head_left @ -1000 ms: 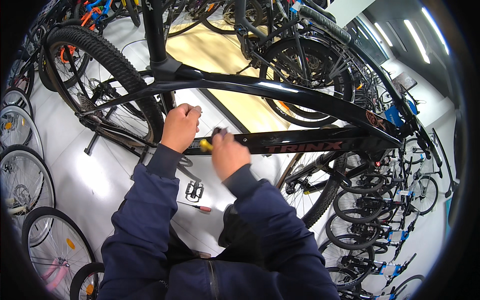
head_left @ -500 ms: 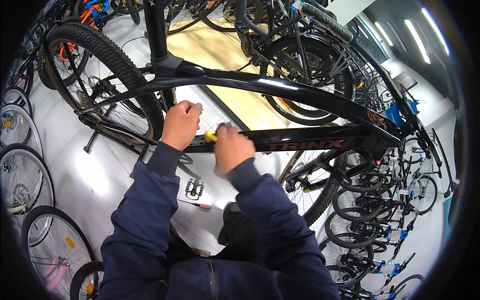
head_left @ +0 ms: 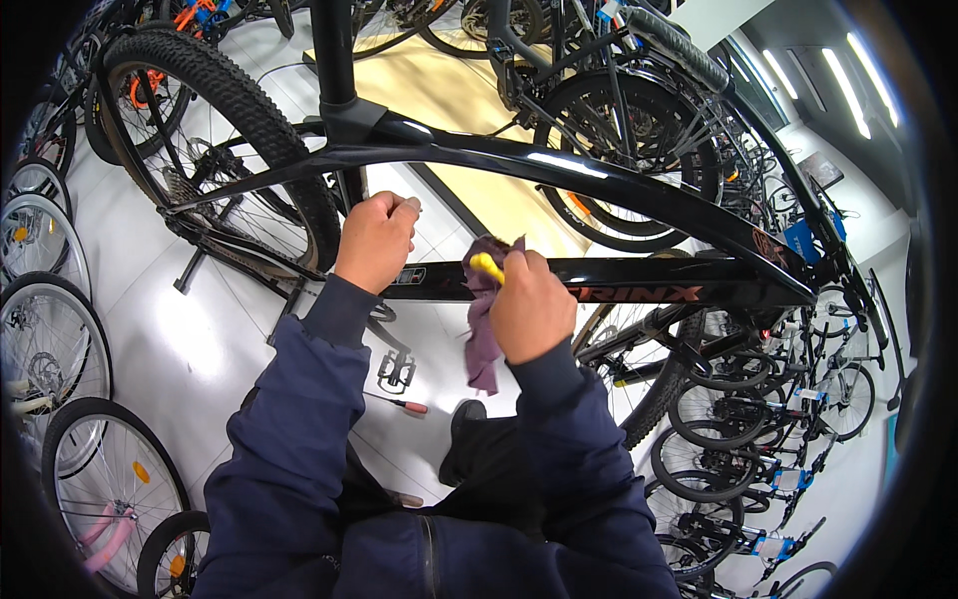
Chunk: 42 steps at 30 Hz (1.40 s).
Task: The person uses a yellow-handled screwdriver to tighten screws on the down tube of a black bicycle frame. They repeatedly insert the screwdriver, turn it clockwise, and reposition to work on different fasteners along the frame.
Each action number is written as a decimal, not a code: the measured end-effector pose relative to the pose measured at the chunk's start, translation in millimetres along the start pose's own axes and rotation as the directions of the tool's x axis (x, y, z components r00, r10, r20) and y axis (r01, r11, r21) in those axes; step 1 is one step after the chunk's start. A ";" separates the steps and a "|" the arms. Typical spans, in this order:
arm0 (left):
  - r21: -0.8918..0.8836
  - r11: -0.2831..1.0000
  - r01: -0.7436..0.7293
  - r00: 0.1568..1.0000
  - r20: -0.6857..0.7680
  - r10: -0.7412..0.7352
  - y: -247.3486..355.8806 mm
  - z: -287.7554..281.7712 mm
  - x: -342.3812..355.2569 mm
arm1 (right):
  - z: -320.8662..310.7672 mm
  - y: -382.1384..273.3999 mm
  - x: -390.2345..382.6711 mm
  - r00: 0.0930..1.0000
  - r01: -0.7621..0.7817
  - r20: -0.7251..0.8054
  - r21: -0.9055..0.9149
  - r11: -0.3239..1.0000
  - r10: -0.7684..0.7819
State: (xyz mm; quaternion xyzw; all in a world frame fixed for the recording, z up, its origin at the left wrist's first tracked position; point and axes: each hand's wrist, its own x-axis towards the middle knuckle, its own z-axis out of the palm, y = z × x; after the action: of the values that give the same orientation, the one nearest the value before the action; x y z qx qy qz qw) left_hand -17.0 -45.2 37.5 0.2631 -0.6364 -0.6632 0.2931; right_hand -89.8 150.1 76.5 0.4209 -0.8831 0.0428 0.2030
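A black mountain bike frame (head_left: 479, 155) stretches across in front of me. My left hand (head_left: 374, 245) is above its lower tube, beside the seat tube, with thumb and fingers pinched together. Whatever the pinch may hold is too small to make out. Further right, my right hand (head_left: 536, 307) is closed in front of the down tube (head_left: 624, 272). A crumpled purple rag (head_left: 482, 349) hangs from it, and a yellow tool handle (head_left: 486, 265) sticks out over the cloth. The rest of that tool is hidden by the fingers.
A screwdriver with a red handle (head_left: 410, 406) lies on the white floor near my shoe (head_left: 459, 439). Above it is the bike's pedal (head_left: 396, 371). Parked bikes crowd the right side (head_left: 738, 439) and the back; loose-looking wheels (head_left: 112, 499) line the left.
My right hand has moved right, away from my left hand, and the purple rag now hangs in plain sight. The left hand stays pinched near the same spot. The view has shifted slightly.
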 end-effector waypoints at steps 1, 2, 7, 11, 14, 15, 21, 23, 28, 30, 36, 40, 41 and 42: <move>0.003 1.000 -0.019 1.000 0.001 0.019 0.3 1.4 -0.7 | 3.0 0.9 6.3 1.000 -0.003 -0.020 0.008 1.000 0.003; 0.009 1.000 -0.009 1.000 0.008 0.009 0.4 2.5 -1.4 | 10.3 -4.4 8.4 1.000 0.029 -0.012 0.033 0.999 -0.029; 0.009 1.000 0.016 0.999 0.038 -0.016 -2.6 1.5 -1.6 | 51.4 -42.9 -9.3 0.963 0.145 0.223 0.058 0.988 -0.155; 0.130 0.991 -0.027 0.993 0.120 0.011 -12.9 -0.7 3.2 | 45.1 -42.2 -53.9 0.831 0.123 0.487 0.309 0.943 -0.268; 0.216 0.975 -0.055 0.983 0.182 0.015 -21.5 5.1 2.9 | 31.8 -30.4 -80.3 0.767 -0.003 0.588 0.404 0.915 -0.257; 0.238 0.969 -0.069 0.979 0.201 0.020 -23.9 8.6 1.6 | 27.8 -25.0 -87.7 0.747 -0.086 0.626 0.423 0.902 -0.222; 0.295 0.941 -0.163 0.951 0.302 0.070 -28.0 35.0 -14.7 | 35.7 -11.2 -116.2 0.674 -0.137 0.678 0.504 0.853 -0.293; 0.281 0.947 -0.159 0.941 0.332 0.059 -27.6 45.1 -20.6 | 44.4 -9.9 -119.9 0.648 -0.095 0.673 0.535 0.840 -0.356; 0.299 0.911 -0.283 0.929 0.323 0.183 -28.5 64.8 -24.5 | 46.5 -7.5 -127.3 0.635 -0.025 0.652 0.554 0.832 -0.415; 0.300 0.911 -0.283 0.926 0.334 0.178 -29.2 70.2 -24.8 | 42.1 -5.4 -128.5 0.648 -0.030 0.634 0.574 0.818 -0.422; 0.289 0.887 -0.360 0.902 0.351 0.252 -29.6 78.0 -25.6 | 38.1 2.0 -134.5 0.651 -0.015 0.599 0.625 0.781 -0.467; 0.342 0.791 -0.507 0.839 0.407 0.362 -29.5 76.9 -23.0 | 45.3 4.0 -139.8 0.692 0.031 0.493 0.709 0.704 -0.527; 0.348 0.754 -0.556 0.814 0.410 0.411 -29.5 76.9 -22.8 | 46.1 4.5 -141.1 0.689 0.022 0.500 0.708 0.706 -0.524; 0.354 0.715 -0.603 0.786 0.414 0.459 -29.5 77.3 -22.6 | 46.5 4.8 -142.2 0.687 0.014 0.508 0.706 0.708 -0.520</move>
State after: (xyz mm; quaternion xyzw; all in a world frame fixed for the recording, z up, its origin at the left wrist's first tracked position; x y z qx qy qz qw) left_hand -58.8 25.1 11.5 0.0270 -0.8618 -0.4067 0.3018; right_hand -28.4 245.0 -21.6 0.5826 -0.7430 0.1592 -0.2882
